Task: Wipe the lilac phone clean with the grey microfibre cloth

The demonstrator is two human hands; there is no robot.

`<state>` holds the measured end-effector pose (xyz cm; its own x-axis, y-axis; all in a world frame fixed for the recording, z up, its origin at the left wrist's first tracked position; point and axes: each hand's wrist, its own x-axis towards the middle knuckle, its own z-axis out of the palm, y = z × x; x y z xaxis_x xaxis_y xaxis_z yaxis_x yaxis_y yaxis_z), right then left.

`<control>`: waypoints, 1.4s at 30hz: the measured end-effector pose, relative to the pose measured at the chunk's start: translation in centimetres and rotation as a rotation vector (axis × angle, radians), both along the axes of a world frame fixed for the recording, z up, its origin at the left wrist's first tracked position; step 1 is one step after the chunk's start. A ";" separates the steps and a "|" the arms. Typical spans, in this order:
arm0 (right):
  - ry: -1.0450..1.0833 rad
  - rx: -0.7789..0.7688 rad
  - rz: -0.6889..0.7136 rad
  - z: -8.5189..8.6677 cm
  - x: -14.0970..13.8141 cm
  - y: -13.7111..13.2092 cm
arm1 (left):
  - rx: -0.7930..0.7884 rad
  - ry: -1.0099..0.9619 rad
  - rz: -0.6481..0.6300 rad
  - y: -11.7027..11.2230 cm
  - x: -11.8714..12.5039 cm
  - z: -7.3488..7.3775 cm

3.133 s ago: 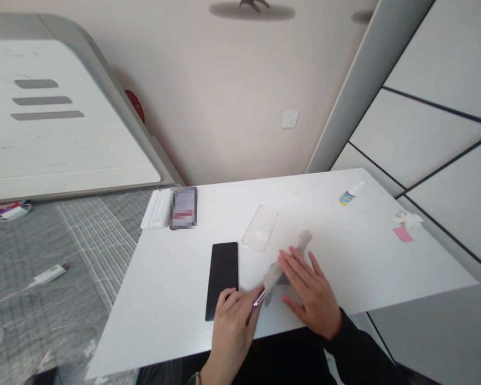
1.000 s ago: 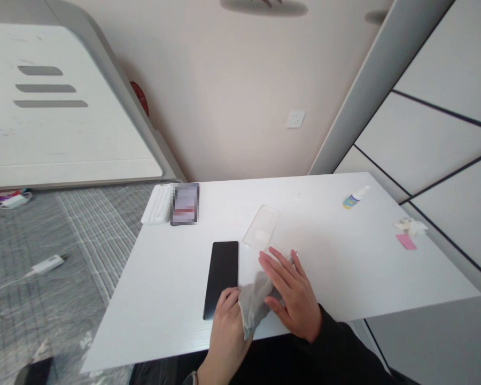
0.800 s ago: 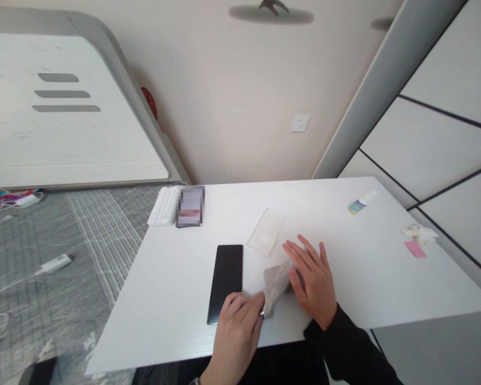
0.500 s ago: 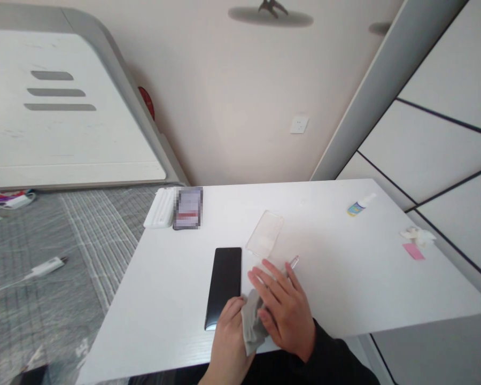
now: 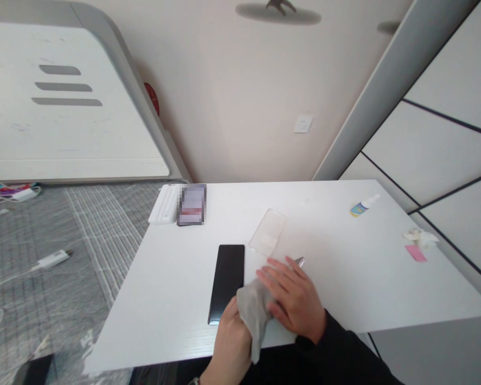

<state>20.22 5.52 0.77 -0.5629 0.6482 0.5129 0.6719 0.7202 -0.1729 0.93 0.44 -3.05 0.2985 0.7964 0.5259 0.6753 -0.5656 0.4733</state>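
At the near edge of the table, my left hand (image 5: 234, 337) is closed on a grey cloth (image 5: 253, 310), which drapes over its fingers and hangs down. My right hand (image 5: 294, 297) lies against the cloth's right side with its fingers stretched out, slightly blurred. A black phone (image 5: 227, 278) lies just beyond my left hand, its lower edge close to the fingers. Beyond my right hand, a clear phone case (image 5: 268, 232) lies flat. The tip of a thin, shiny object (image 5: 300, 262) pokes out behind my right fingers; the rest is hidden.
On the white table (image 5: 164, 299), a white case (image 5: 163, 205) and a second phone (image 5: 191, 206) lie at the far left. A small spray bottle (image 5: 361, 207) lies at the right, with crumpled tissue (image 5: 423, 238) and a pink slip (image 5: 416, 253) near the right edge.
The cloth has spread wider over my left hand and hangs lower. My right hand has shifted slightly right, and the whole view has moved a little.
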 end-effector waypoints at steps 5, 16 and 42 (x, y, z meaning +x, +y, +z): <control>-0.017 -0.005 -0.101 0.3 0.4 0.5 | 0.017 0.004 -0.024 0.1 0.0 0.7; -0.025 -0.034 -0.194 -0.4 1.6 0.7 | 0.022 0.014 -0.034 0.3 0.1 1.3; 0.006 -0.052 -0.125 0.0 0.1 0.1 | 0.020 0.005 -0.031 0.1 -0.2 0.5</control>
<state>20.31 5.57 0.75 -0.4730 0.7389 0.4799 0.7546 0.6210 -0.2122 0.71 0.59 -2.53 0.3251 0.7760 0.5404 0.6600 -0.5955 0.4581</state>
